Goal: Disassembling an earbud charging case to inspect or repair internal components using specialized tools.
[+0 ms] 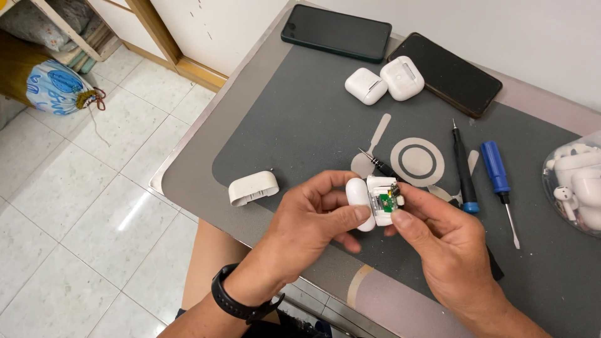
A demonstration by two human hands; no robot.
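Observation:
Both hands hold a small white earbud charging case [375,201] that is taken apart, with a green circuit board showing on its open side. My left hand [310,219] wraps its rounded lid end, thumb across the front. My right hand [441,244] pinches the inner part from the right, and a thin black tool [375,163] sticks out behind the case. A separate white outer shell [253,187] lies on the grey work mat [300,125] to the left of my hands.
Two closed white earbud cases [384,81] and two dark phones [336,32] [447,74] lie at the mat's far side. A black screwdriver [464,172], a blue-handled screwdriver [499,181] and a clear bag of white earbud parts [576,184] are on the right. The table edge drops to a tiled floor on the left.

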